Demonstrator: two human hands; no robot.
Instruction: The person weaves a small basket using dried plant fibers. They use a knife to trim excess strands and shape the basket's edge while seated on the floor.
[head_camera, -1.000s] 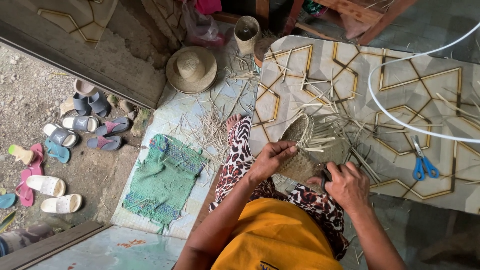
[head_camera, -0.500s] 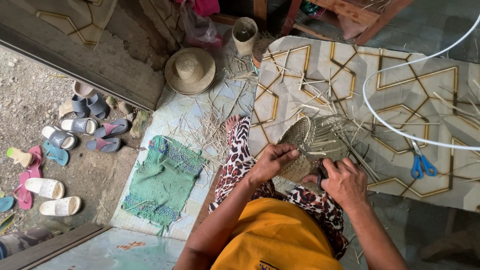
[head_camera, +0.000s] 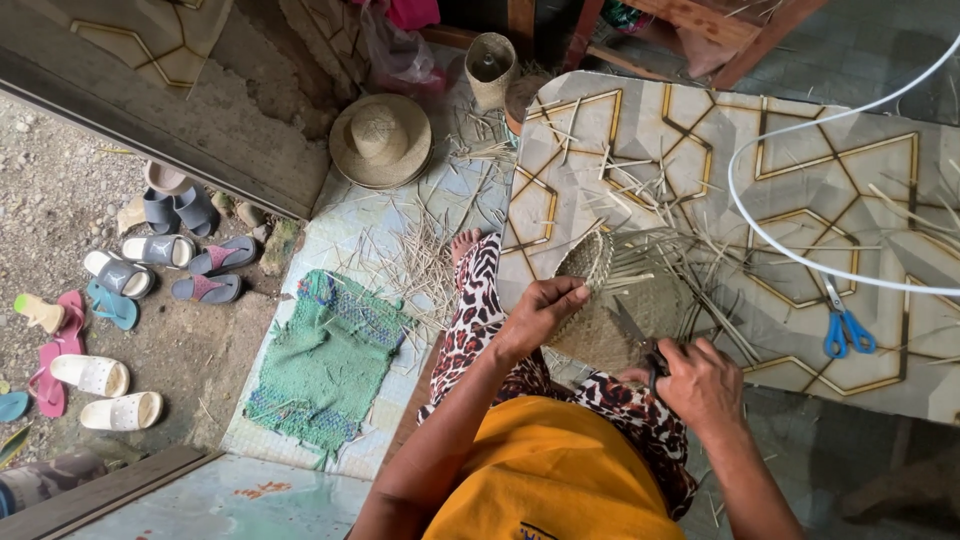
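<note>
A half-woven straw basket (head_camera: 612, 312) rests on my lap above the patterned mat (head_camera: 800, 180), with loose strands fanning out to its right. My left hand (head_camera: 540, 312) grips the basket's left rim. My right hand (head_camera: 700, 380) is closed around a dark-handled knife (head_camera: 640, 340), whose blade lies against the weave. My leg in leopard-print cloth (head_camera: 478, 310) stretches toward the tiled floor.
Blue-handled scissors (head_camera: 845, 330) and a white hose (head_camera: 790, 240) lie on the mat. A straw hat (head_camera: 381, 140), a small woven basket (head_camera: 490, 68), a green rug (head_camera: 325, 360) and scattered straw lie on the floor. Several sandals (head_camera: 150, 260) sit on the dirt at left.
My left hand has shifted its grip up along the basket's rim and turned the basket slightly. My right hand stays low at the basket's near side.
</note>
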